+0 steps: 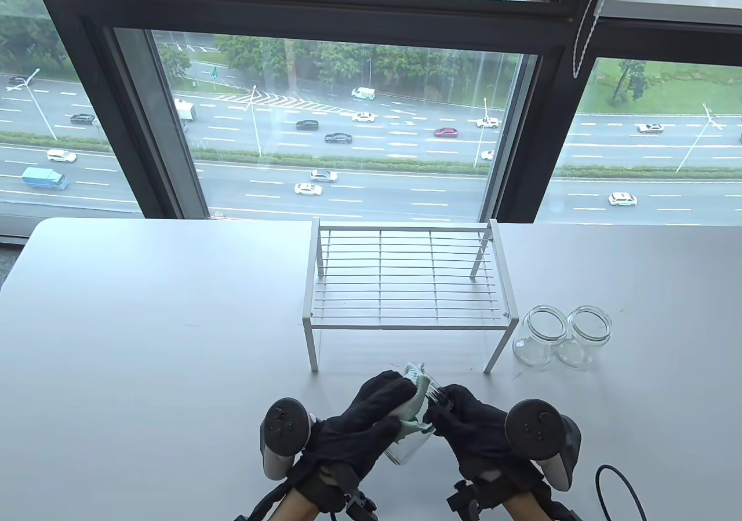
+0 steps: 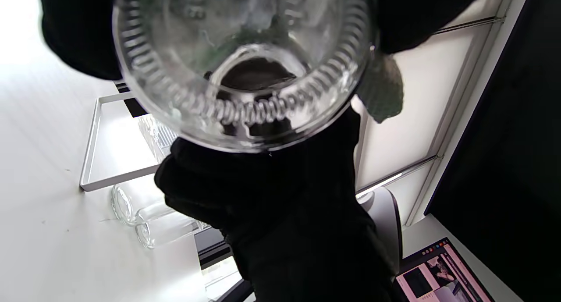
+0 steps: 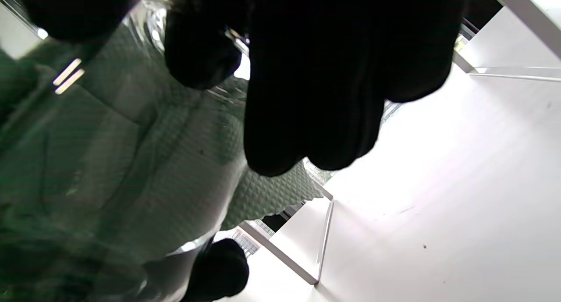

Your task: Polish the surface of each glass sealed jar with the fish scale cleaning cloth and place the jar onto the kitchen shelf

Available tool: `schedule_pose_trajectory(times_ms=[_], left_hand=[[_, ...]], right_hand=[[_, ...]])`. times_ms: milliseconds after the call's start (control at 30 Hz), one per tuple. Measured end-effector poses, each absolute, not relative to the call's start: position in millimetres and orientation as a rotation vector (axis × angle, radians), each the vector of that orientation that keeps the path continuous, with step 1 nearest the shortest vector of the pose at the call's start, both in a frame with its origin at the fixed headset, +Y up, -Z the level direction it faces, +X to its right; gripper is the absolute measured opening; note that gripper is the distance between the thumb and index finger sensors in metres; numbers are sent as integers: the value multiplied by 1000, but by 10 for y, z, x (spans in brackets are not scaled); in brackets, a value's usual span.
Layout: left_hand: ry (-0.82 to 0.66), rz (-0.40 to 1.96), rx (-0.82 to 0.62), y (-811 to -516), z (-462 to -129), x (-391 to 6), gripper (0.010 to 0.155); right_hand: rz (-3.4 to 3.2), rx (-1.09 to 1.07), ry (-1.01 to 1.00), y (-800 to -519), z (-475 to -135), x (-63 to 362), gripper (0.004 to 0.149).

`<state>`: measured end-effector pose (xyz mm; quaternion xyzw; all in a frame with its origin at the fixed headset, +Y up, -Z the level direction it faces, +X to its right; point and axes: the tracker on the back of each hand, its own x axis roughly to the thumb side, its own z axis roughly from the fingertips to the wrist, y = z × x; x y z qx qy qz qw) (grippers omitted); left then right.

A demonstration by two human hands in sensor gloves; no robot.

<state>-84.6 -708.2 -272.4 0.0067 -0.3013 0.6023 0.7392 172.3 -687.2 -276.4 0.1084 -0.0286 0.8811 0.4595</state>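
A clear glass jar point(image 1: 413, 428) lies tilted between both hands near the table's front edge; its ribbed base point(image 2: 241, 74) fills the left wrist view. My left hand point(image 1: 394, 396) curls over the jar and presses the pale green fish scale cloth point(image 1: 407, 412) against its side. My right hand point(image 1: 445, 408) grips the jar at its upper end, its fingers point(image 3: 307, 96) curled on the glass. The cloth point(image 3: 131, 161) shows through the glass in the right wrist view. Two more open jars point(image 1: 540, 335) point(image 1: 586, 335) stand right of the white wire shelf point(image 1: 406, 289), whose top holds nothing.
The shelf stands mid-table, just beyond the hands, with its front legs point(image 1: 313, 341) close to them. A black cable point(image 1: 614, 486) loops at the front right corner. A laptop screen point(image 2: 442, 271) shows off the table. A window runs behind the table.
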Motion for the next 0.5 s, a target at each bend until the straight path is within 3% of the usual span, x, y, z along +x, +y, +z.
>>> schedule_pose_trajectory(times_ms=[100,200,367,500], left_hand=[[-647,1333,61,-7091,-2728,-840,53],[-615,1516,50,-7128,-2746,-872,54],[-601,1923,-221,-7227,-2795,-875,55],[-647,2017,-379,-7274,-2795,-824,55]], right_hand=[[2115,214,-28,-6874,-2740,1715,60],[2025,350,44,-6868,-2772,1717,80],[1718,552,217,-6896,-2858,1720,75],[1685,633,240,-6900,-2890,1724,72]])
